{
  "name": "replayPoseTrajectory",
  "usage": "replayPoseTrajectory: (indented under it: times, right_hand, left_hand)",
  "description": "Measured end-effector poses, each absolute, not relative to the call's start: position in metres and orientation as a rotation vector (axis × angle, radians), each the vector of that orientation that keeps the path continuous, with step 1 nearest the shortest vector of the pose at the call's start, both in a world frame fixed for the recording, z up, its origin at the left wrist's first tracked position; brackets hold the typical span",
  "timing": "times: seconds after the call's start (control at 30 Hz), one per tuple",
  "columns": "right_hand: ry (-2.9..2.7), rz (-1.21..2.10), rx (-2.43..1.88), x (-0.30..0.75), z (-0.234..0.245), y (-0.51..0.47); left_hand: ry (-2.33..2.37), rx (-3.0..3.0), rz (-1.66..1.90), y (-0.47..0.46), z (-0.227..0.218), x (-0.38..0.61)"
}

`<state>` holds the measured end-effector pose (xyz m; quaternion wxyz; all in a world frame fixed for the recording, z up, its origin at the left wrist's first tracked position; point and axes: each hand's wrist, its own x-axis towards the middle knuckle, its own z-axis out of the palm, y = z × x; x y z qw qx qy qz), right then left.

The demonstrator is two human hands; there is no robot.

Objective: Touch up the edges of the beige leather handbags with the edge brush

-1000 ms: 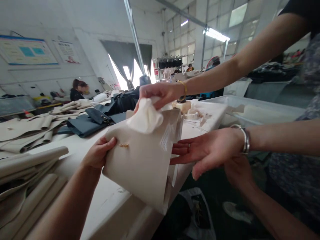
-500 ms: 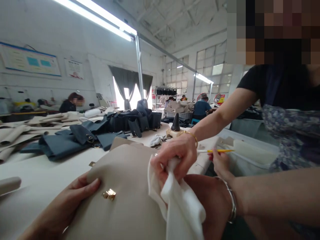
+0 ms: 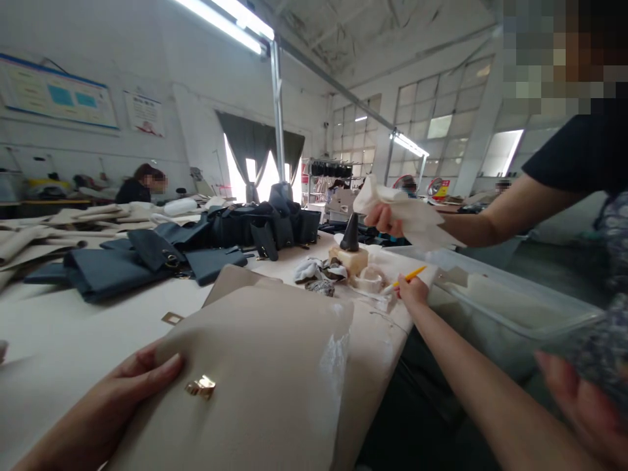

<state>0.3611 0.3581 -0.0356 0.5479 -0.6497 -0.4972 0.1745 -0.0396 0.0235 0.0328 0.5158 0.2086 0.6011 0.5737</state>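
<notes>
My left hand point(image 3: 142, 379) grips the left edge of a beige leather bag piece point(image 3: 265, 366), thumb on top. A gold clasp point(image 3: 201, 387) sits on it near my thumb, and a shiny whitish smear point(image 3: 336, 356) marks its right side. Behind it shows a gold rectangular fitting point(image 3: 173, 318). My right hand point(image 3: 413, 289) is closed on a slim yellow-and-white brush-like tool point(image 3: 409, 278), whose lower end is by a pale ring-shaped roll point(image 3: 369, 280). Close by stand a black cone point(image 3: 350, 235) on a yellowish block point(image 3: 349, 259) and crumpled rags point(image 3: 318, 271).
At right, a co-worker's hand point(image 3: 385, 219) lifts a white cloth point(image 3: 402, 212); their other hand point(image 3: 579, 399) is blurred low. A clear plastic bin point(image 3: 530, 294) stands beside the table. Dark blue bag pieces point(image 3: 127, 261) and beige pieces point(image 3: 63, 226) are piled at left.
The co-worker's hand with the white cloth has moved off the bag piece, up and right. Their other arm has drawn back right. My right hand has moved the tool slightly left and up.
</notes>
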Motion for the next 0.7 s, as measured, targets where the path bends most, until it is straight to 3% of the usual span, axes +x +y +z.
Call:
replayPoseTrajectory:
  times: [0.3, 0.5, 0.7]
  right_hand:
    - [-0.83, 0.759, -1.32, 0.366, -0.009, 0.279]
    - [-0.682, 1.335, -0.981, 0.362, 0.002, 0.154]
    - [-0.88, 1.5, -0.943, 0.332, -0.009, 0.07]
  left_hand:
    - [1.305, 0.737, 1.486, 0.015, 0.05, -0.016]
    - [1.161, 0.805, 1.502, 0.018, 0.049, -0.015]
    - [1.069, 0.834, 1.422, 0.017, 0.043, -0.023]
